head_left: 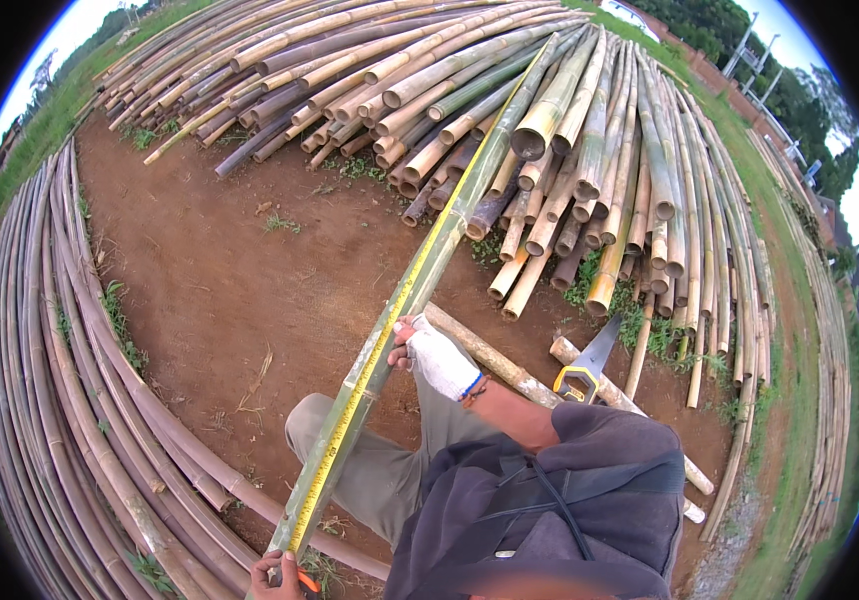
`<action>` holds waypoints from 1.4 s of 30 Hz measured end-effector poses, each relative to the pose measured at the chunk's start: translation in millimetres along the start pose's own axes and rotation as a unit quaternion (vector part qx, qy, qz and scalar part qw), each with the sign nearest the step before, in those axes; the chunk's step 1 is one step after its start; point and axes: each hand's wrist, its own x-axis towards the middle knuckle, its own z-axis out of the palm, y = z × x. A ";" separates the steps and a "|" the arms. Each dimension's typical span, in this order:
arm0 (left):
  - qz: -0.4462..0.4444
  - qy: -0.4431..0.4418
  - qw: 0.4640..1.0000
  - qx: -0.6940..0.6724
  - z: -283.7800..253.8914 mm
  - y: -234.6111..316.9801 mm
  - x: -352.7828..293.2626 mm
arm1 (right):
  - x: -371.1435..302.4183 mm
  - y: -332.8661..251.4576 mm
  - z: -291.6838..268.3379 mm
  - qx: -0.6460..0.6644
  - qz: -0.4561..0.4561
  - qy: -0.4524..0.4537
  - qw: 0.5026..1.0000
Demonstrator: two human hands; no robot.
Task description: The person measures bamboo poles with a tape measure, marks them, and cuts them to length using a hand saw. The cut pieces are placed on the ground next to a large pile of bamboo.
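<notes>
A long green bamboo pole [462, 205] slants from the far stack down to the lower left. Along it lies the yellow blade of a tape measure [355, 400]. My bare left hand [278, 578] is closed at the near end of the tape, cut off by the lower edge. An orange part shows beside its fingers, too little visible to name. My right hand [438, 358] wears a white glove with a blue cuff edge and bare fingertips. Its fingers curl against the pole's right side, about midway along, next to the tape.
A large stack of cut bamboo poles [540, 130] fans out ahead. More long poles [60, 370] lie along the left. A handsaw [590, 360] with a yellow-and-black handle rests on a short pole [640, 405] at my right. Red-brown dirt [220, 260] lies between the piles.
</notes>
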 end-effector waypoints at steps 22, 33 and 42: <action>0.055 -0.115 0.990 -0.053 75.4 50.2 10.3 | 53.1 -175.6 -48.1 0.150 -0.203 -0.044 0.967; 0.108 -0.117 0.985 -0.060 105.5 57.3 34.4 | 43.2 -240.6 -82.2 0.200 -0.250 -0.038 0.947; 0.103 -0.129 0.983 -0.077 119.3 63.1 35.8 | 52.9 -216.9 -64.5 0.187 -0.161 -0.087 0.965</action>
